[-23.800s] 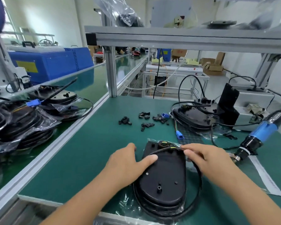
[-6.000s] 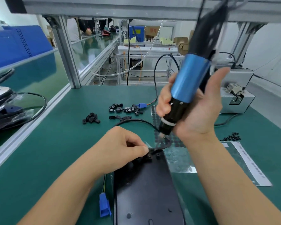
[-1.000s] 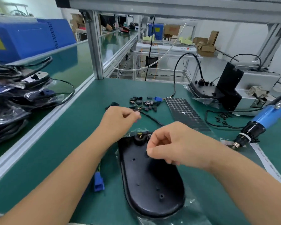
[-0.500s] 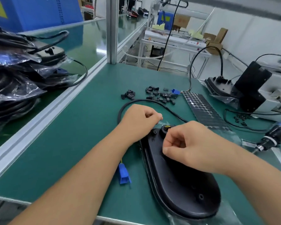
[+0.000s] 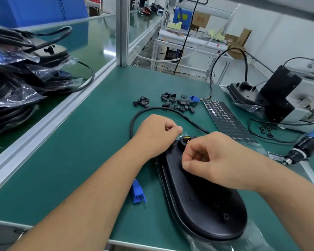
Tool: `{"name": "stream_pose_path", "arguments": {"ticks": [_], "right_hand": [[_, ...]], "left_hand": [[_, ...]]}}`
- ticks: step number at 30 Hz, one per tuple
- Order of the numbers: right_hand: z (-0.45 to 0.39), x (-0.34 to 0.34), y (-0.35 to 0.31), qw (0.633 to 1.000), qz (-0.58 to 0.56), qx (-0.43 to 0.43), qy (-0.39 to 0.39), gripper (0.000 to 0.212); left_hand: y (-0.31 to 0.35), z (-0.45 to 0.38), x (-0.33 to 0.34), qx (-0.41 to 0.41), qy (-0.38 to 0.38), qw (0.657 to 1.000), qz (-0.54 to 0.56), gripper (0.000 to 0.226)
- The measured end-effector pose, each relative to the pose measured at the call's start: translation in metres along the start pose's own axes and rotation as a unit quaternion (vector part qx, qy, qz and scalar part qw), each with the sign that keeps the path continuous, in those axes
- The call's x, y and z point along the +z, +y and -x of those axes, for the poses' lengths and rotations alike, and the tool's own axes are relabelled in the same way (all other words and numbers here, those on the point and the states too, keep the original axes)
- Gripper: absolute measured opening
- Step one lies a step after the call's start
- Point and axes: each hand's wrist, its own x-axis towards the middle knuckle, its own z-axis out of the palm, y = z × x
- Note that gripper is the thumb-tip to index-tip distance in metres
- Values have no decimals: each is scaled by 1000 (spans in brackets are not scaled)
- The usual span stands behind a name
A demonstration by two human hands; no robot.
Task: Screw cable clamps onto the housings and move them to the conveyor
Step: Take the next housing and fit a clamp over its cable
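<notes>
Both curled hands, left hand and right hand, rest atop the housing, contents unclear

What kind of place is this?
Probably a factory assembly line: a green workbench beside a conveyor, loose cable clamps, an electric screwdriver, and bagged housings piled up.

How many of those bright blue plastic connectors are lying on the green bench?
2: one blue connector near the front edge, beside the left forearm; a second at the back among the loose black clamps. Others may be hidden.
</notes>
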Motion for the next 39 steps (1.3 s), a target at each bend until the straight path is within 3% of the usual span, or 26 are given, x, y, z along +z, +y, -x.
{"name": "stream_pose_path", "arguments": {"ticks": [8, 20, 26, 28, 30, 32, 34, 36, 39], "right_hand": [[0, 2, 0, 1000, -2, 4, 3, 14], [0, 7, -2, 994, 96, 24, 45, 11], [-7, 0, -5, 993, 80, 86, 14, 28], [-7, -2, -3, 993, 67, 101, 2, 31], [-5, -1, 2, 995, 42, 88, 7, 27], [-1, -3, 11, 996, -31, 69, 40, 21], [3, -12, 27, 983, -118, 67, 125, 19], [6, -20, 46, 957, -174, 89, 215, 21], [9, -21, 67, 929, -223, 121, 269, 20]], "left_hand": [[0, 1, -1, 5, 0, 1000, -15, 26], [-1, 0, 1, 8, 4, 1000, -30, 33], [0, 3, 2, 10, 12, 999, -34, 32], [3, 6, -2, 11, 41, 999, -30, 23], [5, 7, -12, 20, 119, 988, -94, 13], [0, 7, -27, 1, 169, 958, -233, 22], [-8, 9, -40, -86, 134, 930, -332, 36], [-15, 13, -45, -149, 92, 919, -352, 35], [-13, 14, -53, -148, 92, 934, -311, 12]]}}
